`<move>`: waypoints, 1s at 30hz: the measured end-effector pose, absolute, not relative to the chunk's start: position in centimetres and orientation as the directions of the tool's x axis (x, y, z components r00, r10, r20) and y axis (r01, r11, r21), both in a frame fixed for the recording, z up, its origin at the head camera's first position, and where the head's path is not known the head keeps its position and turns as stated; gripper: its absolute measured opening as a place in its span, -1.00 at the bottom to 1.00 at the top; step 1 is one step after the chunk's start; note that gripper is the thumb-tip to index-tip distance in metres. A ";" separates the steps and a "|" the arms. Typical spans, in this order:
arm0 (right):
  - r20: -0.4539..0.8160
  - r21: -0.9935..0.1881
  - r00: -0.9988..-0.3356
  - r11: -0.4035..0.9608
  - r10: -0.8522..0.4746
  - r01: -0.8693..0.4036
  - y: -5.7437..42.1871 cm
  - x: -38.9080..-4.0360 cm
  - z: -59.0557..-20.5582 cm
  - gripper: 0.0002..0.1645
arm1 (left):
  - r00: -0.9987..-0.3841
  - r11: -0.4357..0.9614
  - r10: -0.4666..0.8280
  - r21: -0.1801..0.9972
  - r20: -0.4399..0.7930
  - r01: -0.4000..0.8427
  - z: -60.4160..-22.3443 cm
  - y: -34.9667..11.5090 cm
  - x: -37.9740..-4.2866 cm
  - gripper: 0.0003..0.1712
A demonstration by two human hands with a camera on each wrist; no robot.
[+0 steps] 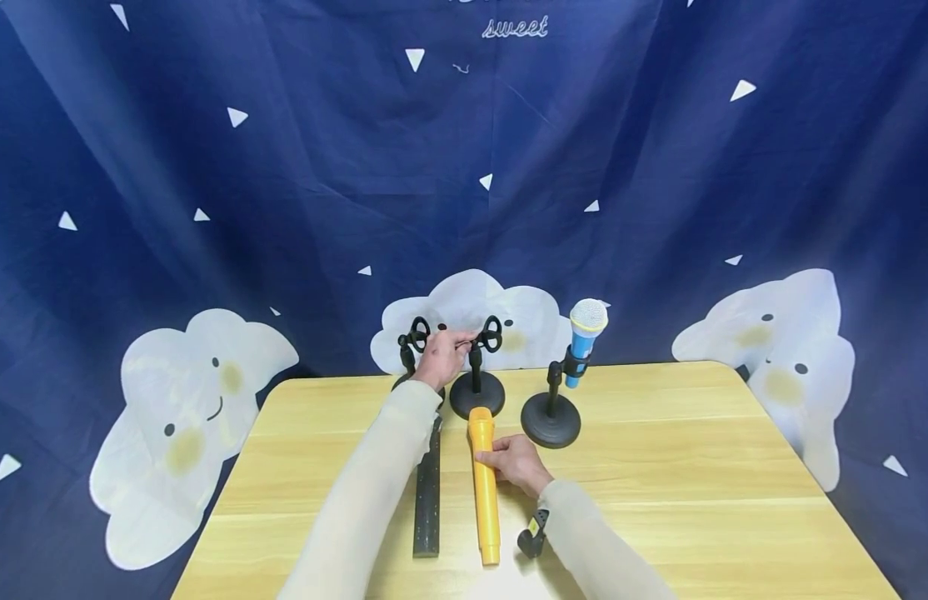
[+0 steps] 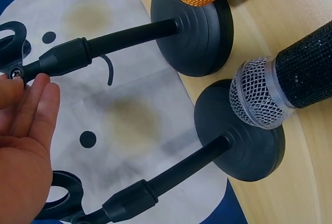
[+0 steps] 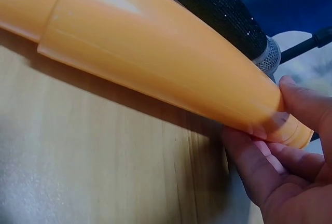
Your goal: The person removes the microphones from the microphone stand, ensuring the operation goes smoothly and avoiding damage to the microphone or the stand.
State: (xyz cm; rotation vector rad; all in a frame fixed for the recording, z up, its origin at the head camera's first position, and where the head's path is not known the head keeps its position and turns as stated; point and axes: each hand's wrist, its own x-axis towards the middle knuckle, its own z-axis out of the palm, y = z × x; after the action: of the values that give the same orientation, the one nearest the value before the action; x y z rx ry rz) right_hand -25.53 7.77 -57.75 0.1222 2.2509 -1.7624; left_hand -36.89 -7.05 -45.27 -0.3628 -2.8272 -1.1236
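My left hand (image 1: 443,354) reaches to the top of the middle black microphone stand (image 1: 476,377). In the left wrist view, its thumb and fingers pinch the joint just below the round clip (image 2: 16,40). My right hand (image 1: 518,461) grips a yellow-orange microphone (image 1: 484,500) between thumb and fingers, near its head end. This microphone lies lengthwise in front of the middle stand's base. A black glittery microphone (image 1: 427,500) with a silver mesh head (image 2: 259,97) lies to its left, its head by the left stand's base (image 2: 238,151).
A blue microphone (image 1: 581,346) with a white head sits tilted in the clip of the right stand (image 1: 551,419). The left stand's clip (image 1: 420,332) holds nothing. A dark blue curtain (image 1: 464,208) with cloud faces hangs behind the wooden table (image 1: 681,467).
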 end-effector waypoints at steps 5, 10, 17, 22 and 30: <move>-0.274 -0.930 -0.957 0.277 -0.089 0.241 7.6 -25.5 -57.8 -0.69 | -0.969 0.690 0.189 0.681 0.158 0.246 -45.6 -7.2 -36.9 -0.61; -0.277 -0.923 -0.958 0.298 -0.071 0.244 7.5 -25.4 -57.6 -0.68 | -0.966 0.677 0.192 0.690 0.172 0.257 -45.7 -7.2 -36.7 -0.60; -0.279 -0.905 -0.959 0.349 -0.052 0.244 7.4 -25.3 -57.2 -0.69 | -0.971 0.668 0.193 0.706 0.141 0.235 -45.8 -7.3 -36.5 -0.57; -0.264 -0.899 -0.963 0.374 -0.045 0.229 7.3 -25.3 -57.3 -0.70 | -0.975 0.660 0.184 0.719 0.123 0.215 -45.9 -7.3 -36.4 -0.55; -0.257 -0.883 -0.966 0.413 -0.025 0.224 7.2 -25.3 -57.5 -0.69 | -0.974 0.657 0.187 0.721 0.129 0.222 -46.2 -7.3 -36.2 -0.53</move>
State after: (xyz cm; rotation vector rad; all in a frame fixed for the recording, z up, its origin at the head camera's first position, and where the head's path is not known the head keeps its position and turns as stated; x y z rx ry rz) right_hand -25.28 7.15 -57.55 0.1747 2.4386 -1.5775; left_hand -36.20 -7.33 -46.17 -0.3478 -2.8196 -1.2361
